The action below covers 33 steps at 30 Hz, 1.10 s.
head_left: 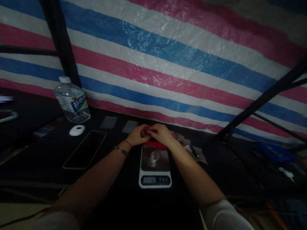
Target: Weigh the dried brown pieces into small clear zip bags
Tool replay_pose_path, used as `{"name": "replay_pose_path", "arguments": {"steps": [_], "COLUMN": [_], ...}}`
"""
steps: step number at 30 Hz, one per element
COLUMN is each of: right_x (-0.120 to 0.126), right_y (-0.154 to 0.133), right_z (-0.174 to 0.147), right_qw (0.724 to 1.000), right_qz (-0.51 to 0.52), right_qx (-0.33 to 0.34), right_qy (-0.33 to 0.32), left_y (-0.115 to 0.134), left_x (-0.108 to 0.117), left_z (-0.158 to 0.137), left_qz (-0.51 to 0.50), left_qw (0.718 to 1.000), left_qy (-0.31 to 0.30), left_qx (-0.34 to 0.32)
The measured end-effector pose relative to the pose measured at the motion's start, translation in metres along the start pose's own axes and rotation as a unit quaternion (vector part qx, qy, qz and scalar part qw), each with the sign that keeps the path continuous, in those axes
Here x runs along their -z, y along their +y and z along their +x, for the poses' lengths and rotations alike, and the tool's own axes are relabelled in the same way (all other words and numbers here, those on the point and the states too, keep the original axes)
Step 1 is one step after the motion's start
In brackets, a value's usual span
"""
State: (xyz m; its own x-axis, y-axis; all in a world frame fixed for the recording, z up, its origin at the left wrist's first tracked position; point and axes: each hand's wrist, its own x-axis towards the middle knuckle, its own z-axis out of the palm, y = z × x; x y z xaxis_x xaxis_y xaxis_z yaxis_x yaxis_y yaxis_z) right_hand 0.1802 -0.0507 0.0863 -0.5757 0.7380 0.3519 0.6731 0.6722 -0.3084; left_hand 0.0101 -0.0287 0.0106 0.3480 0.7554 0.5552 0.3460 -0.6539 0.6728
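My left hand (137, 136) is curled round a small brownish-red thing (144, 131), too dim to name. Close against it, my right hand (160, 133) has its fingers pinched together at that thing; what they grip is hidden. Under and behind both hands lies something bright red (155, 145), partly covered by them. Just in front stands a white kitchen scale (155, 182) with a dark plate and a small display. A small clear plastic cup (154, 156) is on its plate. Beside my right forearm lie several small clear bags (189, 147) with brownish contents.
Flat clear bags (108, 122) lie behind on the black table. To the left are a phone (85, 150), a white rounded object (77, 130) and a large clear bottle (73, 103). A striped tarp (153, 70) and dark poles close off the back. A blue item (275, 152) lies far right.
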Motion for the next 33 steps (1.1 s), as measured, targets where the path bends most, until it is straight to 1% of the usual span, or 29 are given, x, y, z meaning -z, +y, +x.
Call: {"name": "replay_pose_path", "arguments": {"steps": [2, 5, 7, 10, 13, 17, 18, 20, 22, 23, 24, 26, 27, 28, 30, 33], "right_x": [0.001, 0.007, 0.012, 0.015, 0.008, -0.005, -0.007, -0.009, -0.008, -0.006, -0.005, -0.003, -0.002, -0.002, -0.002, -0.004], "right_y": [-0.002, -0.002, 0.000, 0.007, 0.020, 0.043, 0.048, 0.052, 0.049, 0.045, 0.040, 0.031, 0.027, 0.024, 0.023, 0.027], "right_z": [0.003, -0.007, -0.021, -0.044, -0.055, -0.053, -0.052, -0.051, -0.055, -0.057, -0.061, -0.067, -0.070, -0.071, -0.073, -0.074], "right_qw": [1.000, 0.998, 0.996, 0.990, 0.986, 0.987, 0.988, 0.995, 0.998, 0.996, 0.993, 0.984, 0.981, 0.979, 0.979, 0.980], "right_qz": [-0.006, -0.019, -0.032, -0.058, -0.069, -0.056, -0.051, -0.028, 0.028, 0.067, 0.105, 0.159, 0.171, 0.175, 0.172, 0.166], "right_qx": [0.000, -0.054, -0.083, -0.096, -0.108, -0.121, -0.118, -0.096, -0.049, -0.017, 0.015, 0.074, 0.094, 0.105, 0.108, 0.081], "right_qy": [-0.004, 0.010, -0.020, -0.086, -0.103, -0.091, -0.081, -0.031, 0.034, 0.054, 0.060, 0.037, 0.023, 0.014, 0.019, 0.069], "left_y": [0.001, -0.001, -0.003, -0.008, -0.015, -0.025, -0.026, -0.025, -0.024, -0.023, -0.022, -0.023, -0.024, -0.025, -0.028, -0.031], "left_x": [0.000, 0.001, 0.003, 0.004, 0.003, 0.002, 0.002, 0.003, 0.004, 0.004, 0.004, 0.003, 0.003, 0.002, 0.002, 0.002], "left_z": [0.000, 0.001, 0.001, 0.002, 0.003, 0.004, 0.004, 0.004, 0.005, 0.006, 0.006, 0.008, 0.008, 0.009, 0.009, 0.009], "left_qz": [0.006, 0.027, 0.039, 0.056, 0.087, 0.123, 0.131, 0.150, 0.172, 0.183, 0.192, 0.205, 0.208, 0.211, 0.215, 0.216], "left_qw": [1.000, 1.000, 0.999, 0.998, 0.993, 0.980, 0.977, 0.972, 0.966, 0.963, 0.959, 0.954, 0.952, 0.951, 0.950, 0.949], "left_qy": [-0.002, 0.011, 0.016, 0.009, -0.013, -0.027, -0.026, -0.019, -0.015, -0.017, -0.021, -0.030, -0.032, -0.031, -0.026, -0.020], "left_qx": [-0.006, 0.006, 0.017, 0.037, 0.082, 0.156, 0.167, 0.181, 0.193, 0.198, 0.205, 0.217, 0.221, 0.223, 0.226, 0.227]}}
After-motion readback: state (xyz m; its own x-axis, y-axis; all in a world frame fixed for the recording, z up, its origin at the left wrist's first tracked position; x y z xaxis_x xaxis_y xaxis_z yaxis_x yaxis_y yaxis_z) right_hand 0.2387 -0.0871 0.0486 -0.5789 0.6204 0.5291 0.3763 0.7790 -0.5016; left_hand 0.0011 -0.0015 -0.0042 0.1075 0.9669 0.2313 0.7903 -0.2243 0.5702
